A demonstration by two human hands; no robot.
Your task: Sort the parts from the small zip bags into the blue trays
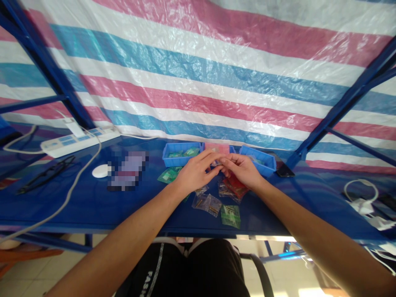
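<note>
My left hand (pixel 201 171) and my right hand (pixel 243 170) meet above the desk, fingertips closed together. Between them they pinch what looks like a small clear plastic bag (pixel 214 164), mostly hidden by the fingers. Beneath my right hand lie a red bag (pixel 236 185) and some clear bags (pixel 225 191). Closer to the front edge are a clear bag with brass-coloured pins (pixel 206 204) and a green bag with metal parts (pixel 230 216). Left of my left hand lies another green bag (pixel 169 175).
Behind my hands stand a blue bin with green bags (pixel 167 159), pink material (pixel 216 148) and another blue bin (pixel 266 167). A phone (pixel 284 167) lies at right. Leftward are a pixelated item (pixel 130 169), white round object (pixel 101 170), glasses (pixel 46 175), power strip (pixel 80 142) and cable (pixel 76 185).
</note>
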